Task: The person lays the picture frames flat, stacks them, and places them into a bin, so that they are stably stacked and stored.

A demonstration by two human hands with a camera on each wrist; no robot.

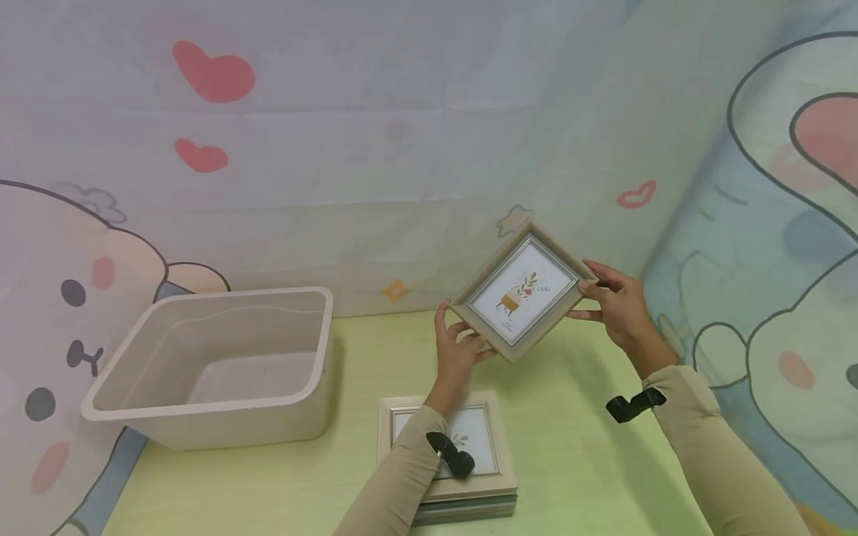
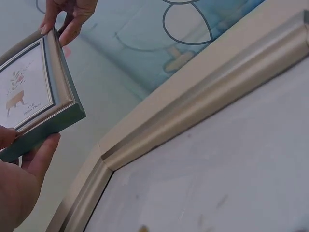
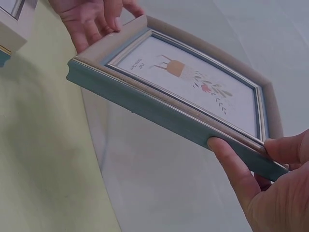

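Observation:
A beige picture frame with a potted-plant print is held up, tilted, above the table. My left hand grips its lower left edge, and my right hand pinches its right corner between thumb and fingers. In the right wrist view the picture frame shows a teal side edge, with the right thumb on the front. The left wrist view has the left hand at the near edge of that frame. Below the left forearm lies a stack of similar picture frames, partly hidden by the sleeve.
A beige plastic bin stands on the left of the green table; no contents show inside it. A printed cloth backdrop with hearts and cartoon animals hangs behind and along the sides. Black wrist mounts sit on both sleeves.

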